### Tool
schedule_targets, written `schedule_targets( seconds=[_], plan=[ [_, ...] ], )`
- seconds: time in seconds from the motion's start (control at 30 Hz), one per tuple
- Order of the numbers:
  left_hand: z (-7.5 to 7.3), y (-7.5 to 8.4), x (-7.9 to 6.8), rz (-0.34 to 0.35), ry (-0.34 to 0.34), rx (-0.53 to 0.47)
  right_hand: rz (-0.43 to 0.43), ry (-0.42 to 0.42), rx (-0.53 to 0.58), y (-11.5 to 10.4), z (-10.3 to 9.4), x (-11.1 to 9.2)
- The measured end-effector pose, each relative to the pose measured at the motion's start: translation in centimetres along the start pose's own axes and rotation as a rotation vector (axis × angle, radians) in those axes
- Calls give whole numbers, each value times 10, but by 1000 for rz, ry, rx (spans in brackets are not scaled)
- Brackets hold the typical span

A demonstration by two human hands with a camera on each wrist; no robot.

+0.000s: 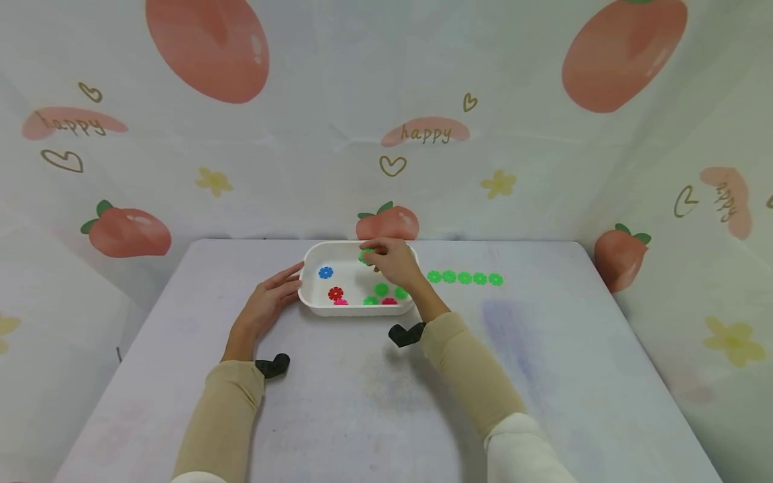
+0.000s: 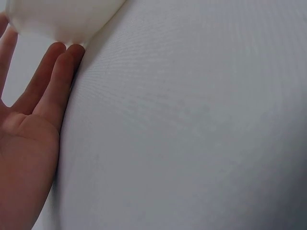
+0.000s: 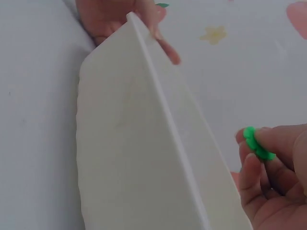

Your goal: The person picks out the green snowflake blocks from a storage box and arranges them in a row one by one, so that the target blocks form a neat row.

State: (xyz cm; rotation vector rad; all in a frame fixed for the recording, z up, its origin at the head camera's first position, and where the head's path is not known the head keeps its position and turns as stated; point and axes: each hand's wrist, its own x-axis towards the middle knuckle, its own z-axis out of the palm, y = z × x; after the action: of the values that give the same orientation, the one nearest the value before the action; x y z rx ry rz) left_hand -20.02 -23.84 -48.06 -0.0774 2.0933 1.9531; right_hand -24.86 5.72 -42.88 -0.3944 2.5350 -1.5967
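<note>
Green flower-shaped plastic disc [image 1: 366, 256]: over white rectangular plastic tray [image 1: 347, 311], near tabletop [image 1: 338, 409]'s far edge
Right hand [image 1: 392, 260]: pinches disc, likely for control
Left hand [image 1: 272, 302]: extended fingers touch tray's left end, likely steadying it
Five green discs [image 1: 465, 278]: lined up off tray's right end

Green scalloped disc [image 3: 257, 143] over white tray [image 1: 347, 311]

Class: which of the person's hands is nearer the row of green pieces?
Right. The right hand is over the tray, just left of the row of green pieces; the left hand touches the tray's left end, farther away.
</note>
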Motion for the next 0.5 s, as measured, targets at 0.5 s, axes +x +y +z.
schedule_targets(
  seconds=[0.5],
  plan=[
    [6, 18, -13, -19, -13, -16, -14, 112, 145, 4, -22, -23]
  ],
)
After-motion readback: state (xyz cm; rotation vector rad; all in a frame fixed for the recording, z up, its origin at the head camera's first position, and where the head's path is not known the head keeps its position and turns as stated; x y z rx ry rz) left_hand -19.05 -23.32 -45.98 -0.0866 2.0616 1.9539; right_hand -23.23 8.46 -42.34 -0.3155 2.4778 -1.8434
